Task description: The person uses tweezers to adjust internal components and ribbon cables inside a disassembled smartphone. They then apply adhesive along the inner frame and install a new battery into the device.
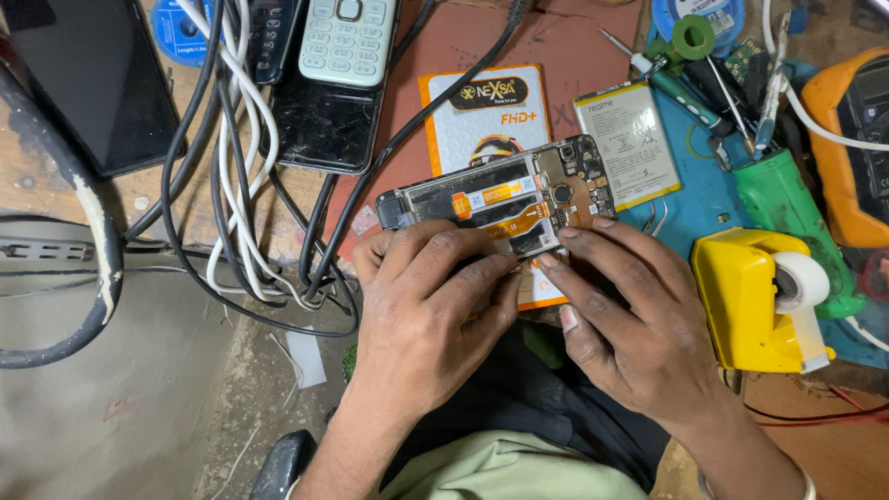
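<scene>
Head view: left hand and right hand grip clamped on opened phone, hiding its near edge

The tape holder was yellow, its tape white; the mat blue, the meter orange, the keypad phone white, the cables black and white.

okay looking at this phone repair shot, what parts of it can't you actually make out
All in the head view:
- Lower edge of the opened phone: covered by the left hand and right hand.
- What the fingertips pinch: too small to tell.
- Orange package under the phone: mostly hidden by it.
- Orange multimeter: cut off by the right edge.
- Dark tablet: cut off at top left.
</scene>
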